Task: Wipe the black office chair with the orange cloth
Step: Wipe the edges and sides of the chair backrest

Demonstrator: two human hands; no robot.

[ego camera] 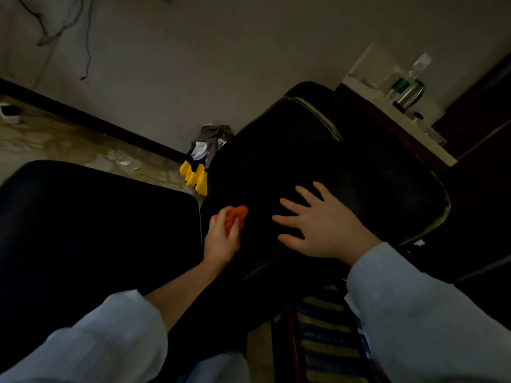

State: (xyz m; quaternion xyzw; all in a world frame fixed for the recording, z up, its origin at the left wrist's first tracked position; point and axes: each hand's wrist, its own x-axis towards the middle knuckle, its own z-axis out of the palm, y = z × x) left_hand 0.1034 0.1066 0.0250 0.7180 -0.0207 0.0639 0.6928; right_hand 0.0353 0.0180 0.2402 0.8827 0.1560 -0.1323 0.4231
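Observation:
The black office chair fills the middle and right of the view, its dark padded surface tilted towards me. My left hand grips the bunched orange cloth and holds it against the chair's left edge. To the right of the cloth, my right hand lies flat on the padding with its fingers spread and straight. Both arms wear light blue sleeves.
A second black padded seat stands at the left, close to the chair. Yellow plastic items and a pile of clothes lie on the floor by the wall. A desk with a bottle and flask is at the back right.

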